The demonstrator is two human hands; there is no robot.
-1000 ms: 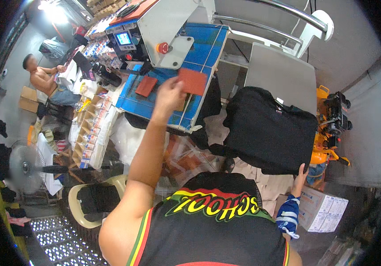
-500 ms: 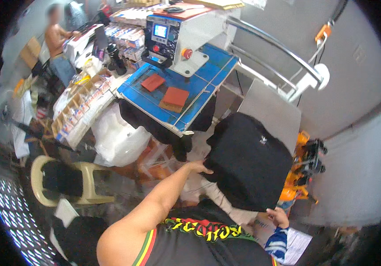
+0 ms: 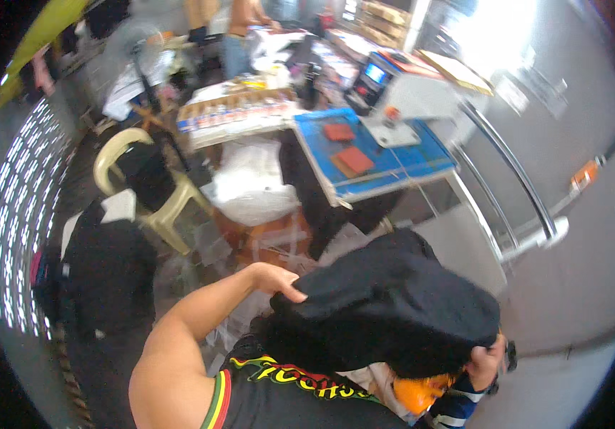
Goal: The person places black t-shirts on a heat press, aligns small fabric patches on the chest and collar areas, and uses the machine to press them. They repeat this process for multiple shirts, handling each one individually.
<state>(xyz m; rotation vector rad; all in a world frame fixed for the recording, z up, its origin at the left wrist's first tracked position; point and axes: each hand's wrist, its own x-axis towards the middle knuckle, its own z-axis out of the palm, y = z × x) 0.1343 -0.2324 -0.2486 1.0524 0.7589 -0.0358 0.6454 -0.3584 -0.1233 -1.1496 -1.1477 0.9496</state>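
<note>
A crowded workshop spreads out far in front of me: a blue worktop under a white press machine, with two red-brown pads lying on it, and a pale plastic chair off to the far left. Near me, filling the low centre, is the black garment, bunched and raised between my hands. My left hand sits on its left edge, fingers curled down over the fabric, pinching it. My right hand grips the low right edge; how tightly those fingers close I cannot tell, since cloth hides most of them.

I think the risk is the loose bulk sagging in the middle (it hangs unsupported) and slipping out of one hand, or dragging across the orange thing just beneath it. Spread unevenly, it could also land creased on the worktop.
</note>
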